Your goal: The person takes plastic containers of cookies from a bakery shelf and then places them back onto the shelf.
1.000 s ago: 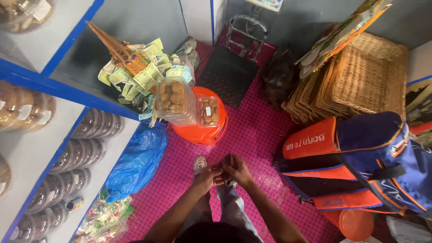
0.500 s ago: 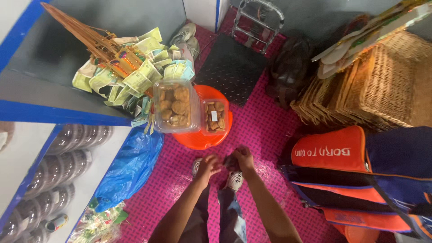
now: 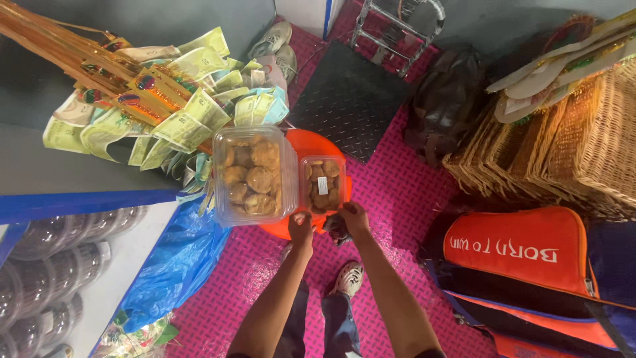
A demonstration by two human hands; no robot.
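We reach down with both hands to the small clear plastic box of biscuits [image 3: 323, 183], which sits on the orange stool [image 3: 311, 140] beside the larger clear tub of round biscuits [image 3: 255, 176], the two touching side by side. Our left hand [image 3: 301, 227] has its fingers curled at the box's near left corner, and our right hand [image 3: 352, 215] pinches the near right corner; both look closed onto the rim, though we cannot tell how firmly the fingertips grip. To do this well, we judge that we should keep the hold even on both corners and the box level, so the lid stays seated and nothing tips toward the big tub. The stool top is crowded, so we should draw the box straight toward us instead of sideways. Left of the stool hangs a bunch of yellow-green packets [image 3: 179, 113], and a blue plastic bag [image 3: 173, 265] lies on the pink floor mat [image 3: 391, 192]
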